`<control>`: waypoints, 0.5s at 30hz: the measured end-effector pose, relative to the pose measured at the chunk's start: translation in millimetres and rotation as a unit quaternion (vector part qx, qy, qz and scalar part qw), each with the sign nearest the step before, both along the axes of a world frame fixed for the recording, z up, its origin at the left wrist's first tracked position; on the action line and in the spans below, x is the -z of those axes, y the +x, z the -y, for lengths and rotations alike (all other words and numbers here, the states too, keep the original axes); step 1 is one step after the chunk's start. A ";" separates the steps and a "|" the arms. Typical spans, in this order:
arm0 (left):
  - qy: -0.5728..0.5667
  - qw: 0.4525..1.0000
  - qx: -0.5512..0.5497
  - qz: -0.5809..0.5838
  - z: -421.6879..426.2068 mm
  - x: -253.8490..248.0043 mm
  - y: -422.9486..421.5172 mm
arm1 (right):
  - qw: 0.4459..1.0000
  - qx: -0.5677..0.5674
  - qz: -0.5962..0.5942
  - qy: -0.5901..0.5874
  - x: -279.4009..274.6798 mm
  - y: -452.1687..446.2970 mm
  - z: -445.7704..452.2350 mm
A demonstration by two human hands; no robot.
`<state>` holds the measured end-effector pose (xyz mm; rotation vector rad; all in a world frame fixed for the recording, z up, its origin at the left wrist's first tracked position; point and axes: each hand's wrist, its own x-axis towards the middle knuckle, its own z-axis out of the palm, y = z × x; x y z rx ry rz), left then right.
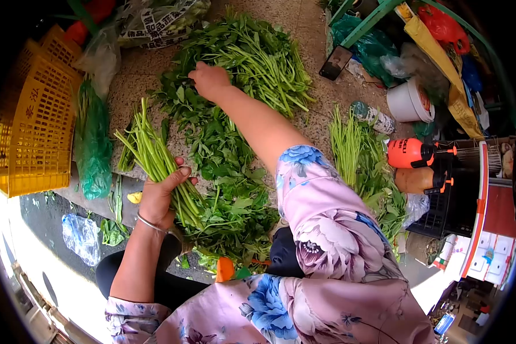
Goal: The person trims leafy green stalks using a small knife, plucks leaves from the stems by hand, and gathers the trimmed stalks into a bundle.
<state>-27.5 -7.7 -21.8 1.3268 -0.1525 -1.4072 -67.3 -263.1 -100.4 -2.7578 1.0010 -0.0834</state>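
Observation:
My left hand [165, 192] is closed around a bunch of green leafy-vegetable stems [148, 150], held at a slant with the pale cut ends pointing up and away. Farther forward, my right hand [211, 81] reaches to the left side of a large heap of leafy greens [264, 63]. Its fingers are bent down at the leaves, and whatever they pinch is hidden. Loose leaves [221, 143] spread from that heap back toward my lap, beneath the left hand. Another pile of long-stemmed greens [345, 143] lies to the right of my right arm.
At left stand yellow plastic crates [40, 114] beside a green plastic bag [94, 143]. A printed clear bag [160, 23] lies at the back. On the right are a phone [335, 62], a white bucket [408, 100], a red spray bottle [406, 152] and a green metal frame [372, 22].

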 end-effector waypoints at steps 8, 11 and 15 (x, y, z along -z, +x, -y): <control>0.031 0.998 -0.036 0.048 -2.3 10.0 8.0 | 0.841 -0.010 0.448 0.303 -102.2 -37.2 -12.9; 0.023 0.996 -0.067 0.060 -0.2 15.9 13.1 | 0.761 0.027 0.427 0.487 -113.0 -84.2 -14.6; 0.011 0.997 -0.048 0.063 5.4 18.1 9.7 | 0.611 0.124 0.369 0.689 -87.9 -122.3 -44.4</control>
